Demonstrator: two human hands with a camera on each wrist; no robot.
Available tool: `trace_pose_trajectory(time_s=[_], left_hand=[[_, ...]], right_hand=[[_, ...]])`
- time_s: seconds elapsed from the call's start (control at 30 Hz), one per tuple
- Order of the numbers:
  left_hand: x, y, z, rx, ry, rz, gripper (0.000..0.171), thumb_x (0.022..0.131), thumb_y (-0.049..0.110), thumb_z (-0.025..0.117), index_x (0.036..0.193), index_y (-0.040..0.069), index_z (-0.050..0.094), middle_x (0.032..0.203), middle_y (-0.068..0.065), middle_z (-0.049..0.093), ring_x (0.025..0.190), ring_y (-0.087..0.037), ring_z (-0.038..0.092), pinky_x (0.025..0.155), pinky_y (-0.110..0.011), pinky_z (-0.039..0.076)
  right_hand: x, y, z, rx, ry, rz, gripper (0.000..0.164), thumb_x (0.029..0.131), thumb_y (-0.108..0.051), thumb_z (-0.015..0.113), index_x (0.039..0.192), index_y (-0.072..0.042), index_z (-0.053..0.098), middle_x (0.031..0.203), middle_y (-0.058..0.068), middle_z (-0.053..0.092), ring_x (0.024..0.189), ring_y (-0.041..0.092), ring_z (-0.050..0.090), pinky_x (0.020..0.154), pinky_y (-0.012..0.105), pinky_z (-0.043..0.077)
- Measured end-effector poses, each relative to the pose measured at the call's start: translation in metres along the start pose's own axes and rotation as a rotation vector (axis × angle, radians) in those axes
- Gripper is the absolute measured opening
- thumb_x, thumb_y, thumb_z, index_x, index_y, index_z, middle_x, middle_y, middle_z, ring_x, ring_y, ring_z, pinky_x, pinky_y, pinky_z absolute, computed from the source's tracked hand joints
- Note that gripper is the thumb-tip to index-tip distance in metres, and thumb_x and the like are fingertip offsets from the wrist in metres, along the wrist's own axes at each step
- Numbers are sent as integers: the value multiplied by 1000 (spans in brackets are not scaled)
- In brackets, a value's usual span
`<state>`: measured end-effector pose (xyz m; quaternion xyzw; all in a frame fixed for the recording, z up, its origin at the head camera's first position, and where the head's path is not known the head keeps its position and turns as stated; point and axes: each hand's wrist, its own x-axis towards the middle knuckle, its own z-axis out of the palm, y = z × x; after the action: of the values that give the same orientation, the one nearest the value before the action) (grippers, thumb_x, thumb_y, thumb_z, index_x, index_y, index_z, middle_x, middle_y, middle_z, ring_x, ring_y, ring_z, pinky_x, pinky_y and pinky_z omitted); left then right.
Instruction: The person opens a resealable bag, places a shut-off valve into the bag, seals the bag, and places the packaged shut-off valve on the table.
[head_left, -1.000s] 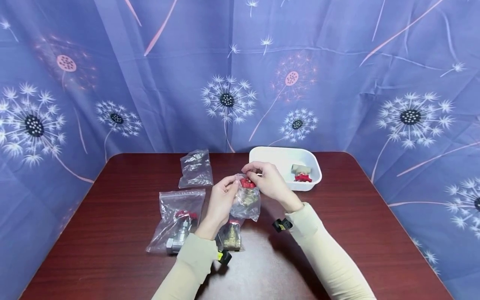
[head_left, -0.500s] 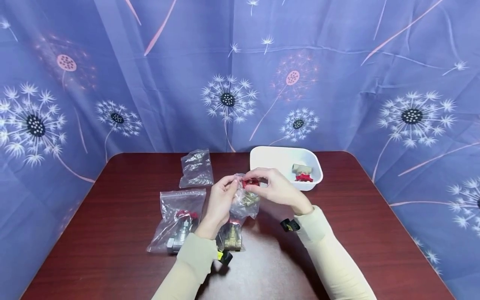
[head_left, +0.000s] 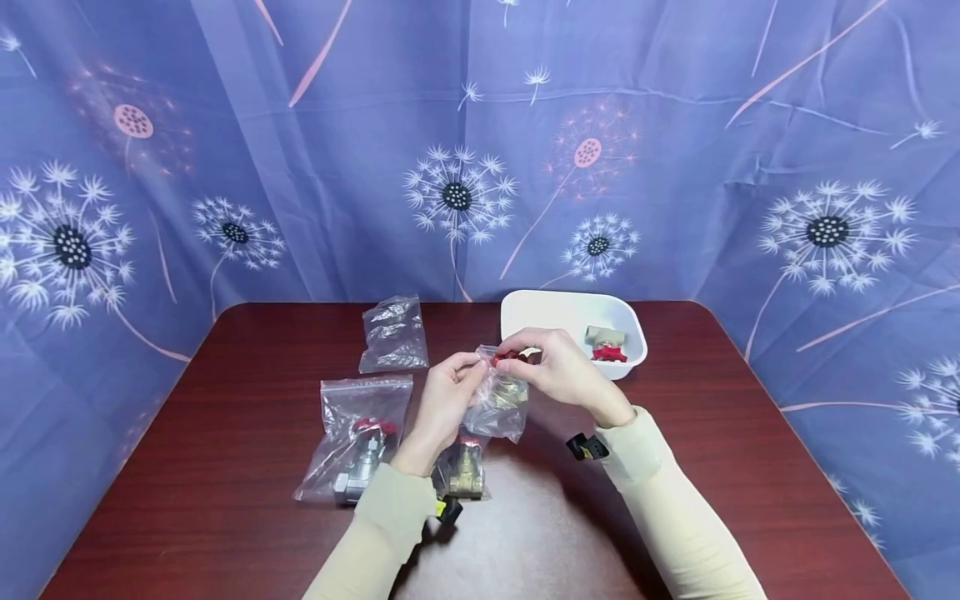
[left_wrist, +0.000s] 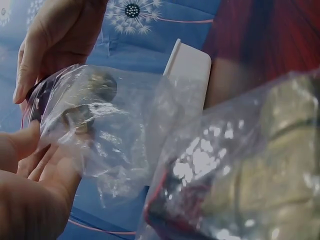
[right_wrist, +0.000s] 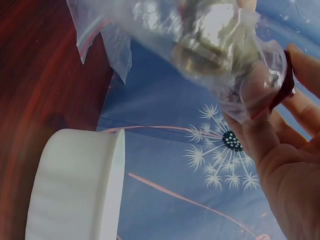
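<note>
Held up between the two hands, a brass-coloured valve (head_left: 510, 393) in a clear plastic bag (head_left: 497, 421). Pinching the film near the top with the left hand (head_left: 441, 402); gripping the red handwheel (head_left: 512, 358) with curled fingers of the right hand (head_left: 562, 372). Probably at the step of working plastic and metal apart. To do it well, keep the left pinch on film alone, hold the wheel firmly, and ease the plastic back bit by bit instead of yanking, to avoid snagging or tearing. Support the weight throughout, for fear of a sudden slip. In looks, dull yellowish metal behind creased, glinting film, topped by a dark red wheel. Impossible to tell how far past the bag's mouth. Just beyond the right hand, a white tray (head_left: 542, 310) with a beige, red-wheeled valve (head_left: 606, 340) inside. Left of the left hand, a bagged silver valve (head_left: 366, 462); close by the left wrist, on its right, a bagged brass valve (head_left: 467, 477).
</note>
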<state>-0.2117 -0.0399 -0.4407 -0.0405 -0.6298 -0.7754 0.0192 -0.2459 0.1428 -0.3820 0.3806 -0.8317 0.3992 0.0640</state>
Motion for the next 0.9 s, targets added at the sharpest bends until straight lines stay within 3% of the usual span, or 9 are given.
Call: trace_pose_trajectory(time_s=[0.1,0.23,0.43,0.67,0.9], left_hand=[[0,0,-1,54,-16,46,16,92,4,66,104,-6,66,85,-8,71,63,-7,57,53,-18,46],[-1,2,-2,118,-46,100,23,90,7,70,111,-1,66,98,-13,73,86,-16,69,74,-27,56],[-2,4,-6,180,-104,116,34,92,15,70,124,5,65,109,-12,71,101,-21,68,87,-32,54],[-3,4,-6,239,-55,128,28,91,24,72,112,7,74,104,-7,73,92,-15,68,81,-29,55],[-4,3,-1,243,41,165,18,89,24,74,97,9,79,91,-1,75,81,-10,66,69,-22,52]], right_hand=[[0,2,1,4,34,-2,15,87,-15,76,100,-10,74,94,-5,70,88,9,65,72,31,56],[-1,3,2,31,31,10,18,87,-16,77,103,-10,74,97,-2,71,91,11,65,71,34,57],[-3,3,2,109,23,56,25,83,-19,80,106,-11,74,99,-1,72,88,14,67,67,32,57],[-6,6,8,134,34,74,26,78,-15,84,102,-7,75,96,2,73,89,20,66,69,34,56],[-11,4,6,1,20,7,22,80,-21,83,100,-14,75,93,-9,71,86,8,64,69,33,55]])
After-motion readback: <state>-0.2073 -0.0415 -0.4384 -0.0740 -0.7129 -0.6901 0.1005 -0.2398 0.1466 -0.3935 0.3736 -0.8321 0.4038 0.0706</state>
